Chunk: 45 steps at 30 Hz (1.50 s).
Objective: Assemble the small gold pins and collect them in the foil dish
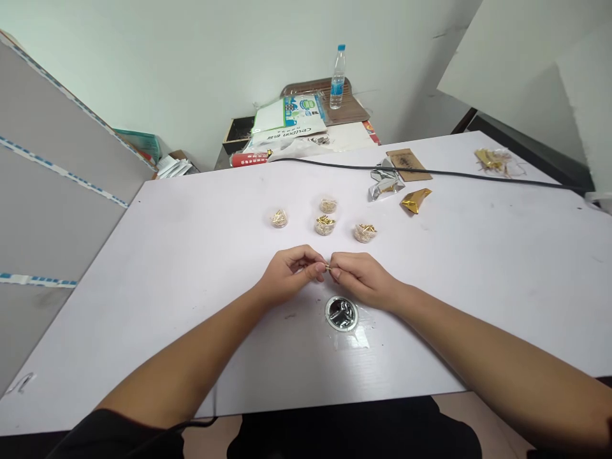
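Above the table, my left hand (292,275) and my right hand (362,278) meet fingertip to fingertip. Both are closed in a pinch on a thin gold-coloured pin (327,268), mostly hidden by the fingers. Beyond them stand several small clear cups: one at the left (279,219) and one at the back (328,204) hold thin pale-gold pieces. The middle cup (325,225) and the right cup (365,233) are heaped with brighter gold pieces. Just below my hands, a round dark disc (342,313) with a silver rim lies under clear tape.
A black cable (344,167) runs across the white table's (157,255) back. Near it lie silver foil packaging (386,189), a gold foil packet (415,201) and a brown card (408,164). A clear bag (497,160) lies back right. Behind the table stands a water bottle (337,83).
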{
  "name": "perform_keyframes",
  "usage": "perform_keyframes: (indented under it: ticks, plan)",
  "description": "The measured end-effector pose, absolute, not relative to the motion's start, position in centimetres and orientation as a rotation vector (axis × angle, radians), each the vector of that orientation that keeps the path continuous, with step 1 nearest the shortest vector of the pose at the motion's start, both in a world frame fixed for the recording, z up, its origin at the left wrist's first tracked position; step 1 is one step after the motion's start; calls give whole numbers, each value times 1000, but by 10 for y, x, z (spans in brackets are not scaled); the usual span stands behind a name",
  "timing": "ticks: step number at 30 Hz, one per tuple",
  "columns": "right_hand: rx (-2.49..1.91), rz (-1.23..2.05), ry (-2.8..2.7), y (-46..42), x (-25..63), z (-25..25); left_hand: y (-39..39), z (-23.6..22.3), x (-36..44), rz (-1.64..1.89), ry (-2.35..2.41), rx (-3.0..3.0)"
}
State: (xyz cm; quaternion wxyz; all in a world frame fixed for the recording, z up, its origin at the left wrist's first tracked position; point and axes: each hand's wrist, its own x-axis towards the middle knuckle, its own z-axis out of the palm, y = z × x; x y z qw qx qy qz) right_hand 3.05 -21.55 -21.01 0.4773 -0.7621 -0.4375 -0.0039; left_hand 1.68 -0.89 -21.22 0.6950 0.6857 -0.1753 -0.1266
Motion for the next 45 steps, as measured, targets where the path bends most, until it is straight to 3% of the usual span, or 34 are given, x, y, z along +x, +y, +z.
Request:
perform_keyframes:
  ticks: [45]
  plan:
    - [-1848, 183, -1079, -218, 31, -205, -4, -203, 17, -272, -696, 1786]
